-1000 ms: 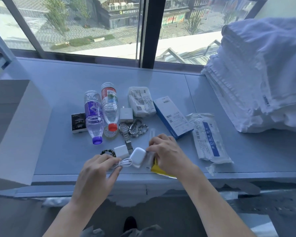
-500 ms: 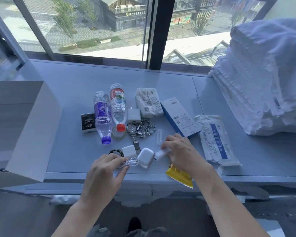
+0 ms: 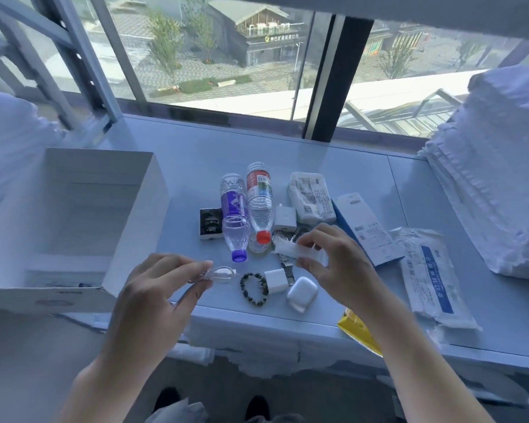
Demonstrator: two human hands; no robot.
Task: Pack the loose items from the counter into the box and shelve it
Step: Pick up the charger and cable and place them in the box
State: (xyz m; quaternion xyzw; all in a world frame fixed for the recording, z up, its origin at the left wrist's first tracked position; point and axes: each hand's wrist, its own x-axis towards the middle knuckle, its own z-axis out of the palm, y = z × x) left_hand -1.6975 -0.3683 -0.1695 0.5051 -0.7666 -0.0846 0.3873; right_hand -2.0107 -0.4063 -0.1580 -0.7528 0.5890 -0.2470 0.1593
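An open white box (image 3: 129,227) stands on the counter (image 3: 379,184) at the left. My left hand (image 3: 156,288) pinches a coiled white cable (image 3: 220,273) just right of the box. A small white stick-shaped item (image 3: 290,251) is held in my right hand (image 3: 333,264), lifted above a watch and chain. Loose items lie between: two water bottles (image 3: 245,209), a black card box (image 3: 210,228), two white chargers (image 3: 275,280), a bead bracelet (image 3: 252,288), a white earbud case (image 3: 301,294), a tissue pack (image 3: 310,197), a blue-and-white carton (image 3: 368,228) and a mask pack (image 3: 431,276).
A tall stack of white folded cloth (image 3: 495,184) fills the counter's right end. A yellow packet (image 3: 359,332) hangs over the front edge under my right wrist. A window runs behind the counter, and a metal shelf frame (image 3: 83,65) rises at the far left.
Both hands have lifted off the counter: the left carried the cable left toward the box, the right raised the white stick item. The earbud case now lies uncovered. The view shifted left.
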